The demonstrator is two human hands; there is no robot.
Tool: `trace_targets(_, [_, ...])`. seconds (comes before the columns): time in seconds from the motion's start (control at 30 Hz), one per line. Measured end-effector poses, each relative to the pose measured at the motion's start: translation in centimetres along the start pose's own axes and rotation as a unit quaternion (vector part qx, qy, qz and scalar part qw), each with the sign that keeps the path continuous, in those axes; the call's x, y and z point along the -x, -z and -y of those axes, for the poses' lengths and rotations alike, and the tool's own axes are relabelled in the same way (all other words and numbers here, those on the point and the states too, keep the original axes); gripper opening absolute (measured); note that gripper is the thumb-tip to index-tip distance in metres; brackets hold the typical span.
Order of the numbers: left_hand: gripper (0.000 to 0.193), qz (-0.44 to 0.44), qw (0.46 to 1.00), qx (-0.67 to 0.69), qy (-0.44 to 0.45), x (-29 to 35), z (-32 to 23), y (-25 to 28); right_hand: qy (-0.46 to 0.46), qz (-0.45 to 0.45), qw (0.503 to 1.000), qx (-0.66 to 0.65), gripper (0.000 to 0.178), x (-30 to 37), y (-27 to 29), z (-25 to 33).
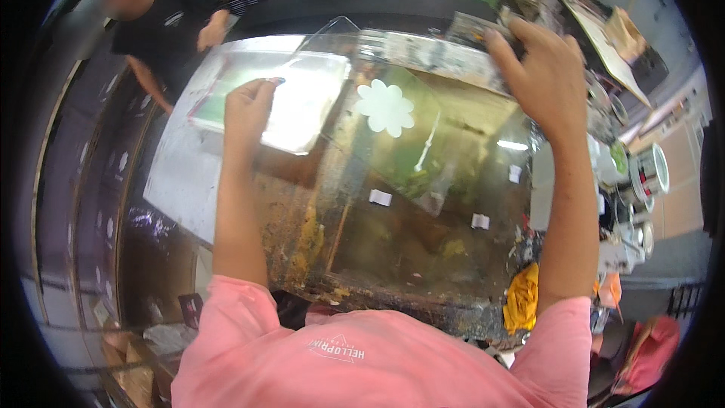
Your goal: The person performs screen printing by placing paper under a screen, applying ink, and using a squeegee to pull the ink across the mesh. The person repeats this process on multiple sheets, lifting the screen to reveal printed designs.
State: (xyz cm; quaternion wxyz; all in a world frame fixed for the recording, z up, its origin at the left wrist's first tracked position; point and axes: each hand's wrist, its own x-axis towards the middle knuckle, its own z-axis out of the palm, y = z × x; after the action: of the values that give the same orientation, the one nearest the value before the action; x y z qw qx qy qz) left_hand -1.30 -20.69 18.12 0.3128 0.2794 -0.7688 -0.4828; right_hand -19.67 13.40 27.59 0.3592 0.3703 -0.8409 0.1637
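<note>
My left hand (249, 110) is raised over a pale framed panel (302, 117), its thumb and fingers pinched together. A small dark bit shows at the fingertips; what it belongs to is unclear. My right hand (547, 68) reaches to the far right of the worktable, thumb held apart from the curved fingers. A small dark thing lies behind them, and I cannot tell if they touch it. Between my arms is a glossy see-through surface with a white flower-shaped piece (385, 108) on a greenish clear sheet (408, 155). A white streak (428, 141) runs beside the flower.
Small white tags (380, 197) dot the paint-stained worktable (298, 238). A yellow cloth (521, 298) hangs at its near right edge. Several tubs and a white bucket (651, 170) crowd the right side. Another person (170, 27) in a black shirt stands at the far left.
</note>
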Motion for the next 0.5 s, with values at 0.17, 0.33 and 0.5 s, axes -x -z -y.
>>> trace_targets(0.17, [0.025,-0.059,0.998,-0.015,-0.024,-7.5,8.3,11.2,-0.013,0.002,1.0,-0.018,0.049,-0.1,0.7,1.2])
trace_targets(0.33, [0.029,-0.092,0.993,-0.053,0.057,-12.9,16.1,19.7,-0.018,0.015,0.999,-0.024,0.048,-0.1,0.6,1.6])
trace_targets(0.5, [0.069,-0.33,0.86,-0.389,0.018,-13.2,22.7,22.7,-0.008,0.032,0.999,-0.03,0.047,-0.1,0.8,1.8])
